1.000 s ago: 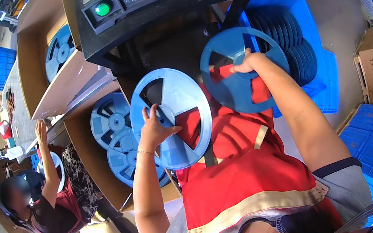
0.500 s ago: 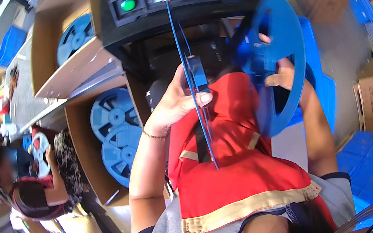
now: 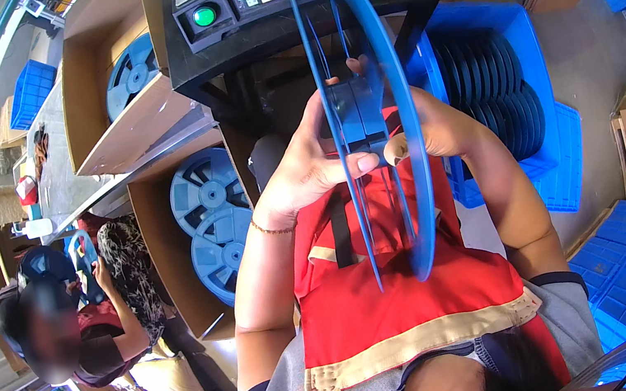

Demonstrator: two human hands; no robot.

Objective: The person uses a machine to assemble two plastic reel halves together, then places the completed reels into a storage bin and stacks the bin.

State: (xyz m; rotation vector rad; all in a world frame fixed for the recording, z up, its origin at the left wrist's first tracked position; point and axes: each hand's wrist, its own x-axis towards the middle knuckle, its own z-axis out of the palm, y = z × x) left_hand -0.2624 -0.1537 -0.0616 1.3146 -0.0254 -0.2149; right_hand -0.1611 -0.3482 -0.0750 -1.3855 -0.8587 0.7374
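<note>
In front of my red apron, two blue plastic reel halves stand upright, nearly edge-on, facing each other. My left hand (image 3: 296,173) grips the left reel half (image 3: 308,37) near its hub, thumb on the near side. Around the hub of the right reel half (image 3: 377,29) my right hand (image 3: 442,122) is closed, its thumb close to the left thumb. The block-like hub parts (image 3: 348,110) meet or nearly meet between the discs; I cannot tell if they are joined. Some fingertips show behind the hub, and the other fingers are hidden.
Ahead stands a black machine (image 3: 232,21) with two green buttons and a red one. A blue crate (image 3: 533,48) with several dark blue discs is at right. Cardboard boxes (image 3: 163,260) with blue reel halves stand at left, where another person (image 3: 112,315) holds a reel part.
My right hand has brought its reel half leftward and turned it edge-on, close against the left one. The crate of discs at right is now uncovered. The view has shifted slightly.
</note>
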